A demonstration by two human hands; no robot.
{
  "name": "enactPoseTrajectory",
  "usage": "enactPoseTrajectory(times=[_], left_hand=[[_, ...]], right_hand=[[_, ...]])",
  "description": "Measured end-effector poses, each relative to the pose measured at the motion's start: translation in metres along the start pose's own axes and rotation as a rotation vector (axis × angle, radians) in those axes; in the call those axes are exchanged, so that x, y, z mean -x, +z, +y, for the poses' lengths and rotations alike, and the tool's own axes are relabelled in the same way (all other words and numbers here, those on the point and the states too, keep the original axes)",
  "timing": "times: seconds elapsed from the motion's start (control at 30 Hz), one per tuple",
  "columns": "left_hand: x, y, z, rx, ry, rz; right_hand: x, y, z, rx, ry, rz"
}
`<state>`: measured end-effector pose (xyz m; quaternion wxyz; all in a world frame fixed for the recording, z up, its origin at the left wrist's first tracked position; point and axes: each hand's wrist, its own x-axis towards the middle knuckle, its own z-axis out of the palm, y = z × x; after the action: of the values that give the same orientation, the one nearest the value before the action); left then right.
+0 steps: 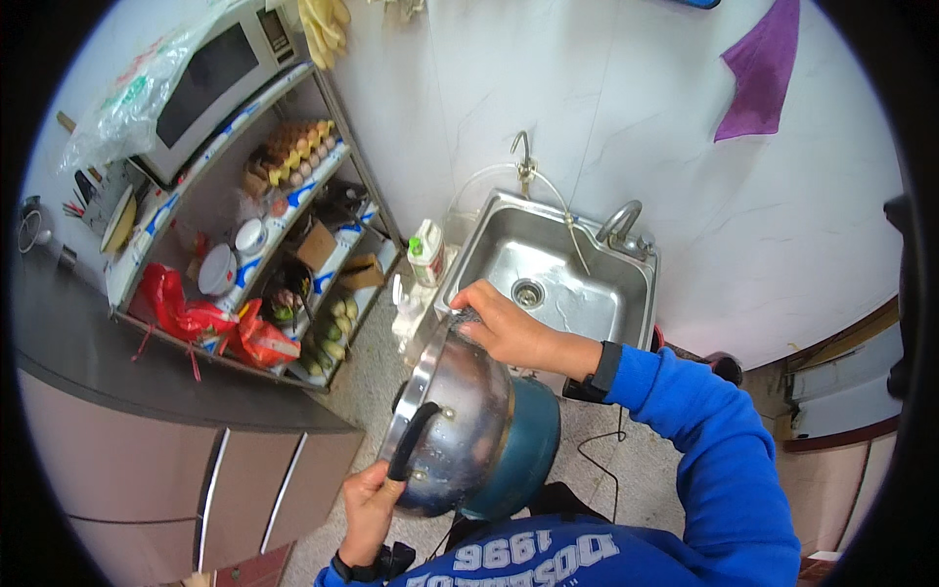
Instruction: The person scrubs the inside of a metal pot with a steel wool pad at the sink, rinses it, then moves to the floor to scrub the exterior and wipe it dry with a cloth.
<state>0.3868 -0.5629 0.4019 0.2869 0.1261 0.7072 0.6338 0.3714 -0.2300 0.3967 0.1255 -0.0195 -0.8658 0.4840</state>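
Note:
A large stainless steel pot is tilted on its side in front of me, its rim facing left and wet drops on its outer wall. My left hand grips the pot's black side handle low down. At the upper end of the pot, my right hand presses a grey metal scouring pad against the wall near the rim. A teal round container shows behind and beside the pot. The inside of the pot is hidden.
A steel sink with a curved faucet stands ahead. Left of it are a white jug and a pump bottle. A shelf rack with eggs and vegetables is at the left, beside a grey counter. A black cable lies on the floor.

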Motion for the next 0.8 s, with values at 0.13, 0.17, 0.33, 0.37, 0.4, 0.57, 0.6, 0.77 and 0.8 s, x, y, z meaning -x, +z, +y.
enactPoseTrajectory(times=[0.13, 0.17, 0.33, 0.37, 0.4, 0.57, 0.6, 0.77, 0.8], left_hand=[[0.013, 0.026, -0.006, 0.069, -0.002, 0.095], [0.017, 0.032, -0.006, 0.062, -0.001, 0.114], [0.037, 0.046, -0.003, -0.014, 0.019, 0.101], [0.038, 0.047, -0.003, -0.036, 0.021, 0.085], [0.039, 0.049, -0.003, -0.054, 0.017, 0.068], [0.030, 0.071, -0.004, 0.082, 0.020, 0.099], [0.028, 0.076, -0.003, 0.102, 0.010, 0.100], [0.010, 0.099, 0.007, 0.078, 0.015, 0.095], [0.005, 0.102, 0.010, 0.071, 0.026, 0.072]], right_hand=[[0.028, 0.010, 0.005, -0.071, -0.461, -0.186], [0.030, 0.012, 0.011, -0.078, -0.518, -0.177], [0.004, 0.005, 0.074, 0.229, 0.053, -0.137], [0.000, 0.000, 0.090, 0.113, 0.078, -0.198], [-0.003, -0.006, 0.107, 0.016, 0.152, -0.207], [0.018, -0.071, 0.174, -1.026, 0.669, 0.134], [0.026, -0.088, 0.182, -1.256, 0.716, 0.123], [0.066, -0.150, 0.196, -1.493, 0.584, 0.085], [0.072, -0.157, 0.193, -1.340, 0.528, 0.077]])
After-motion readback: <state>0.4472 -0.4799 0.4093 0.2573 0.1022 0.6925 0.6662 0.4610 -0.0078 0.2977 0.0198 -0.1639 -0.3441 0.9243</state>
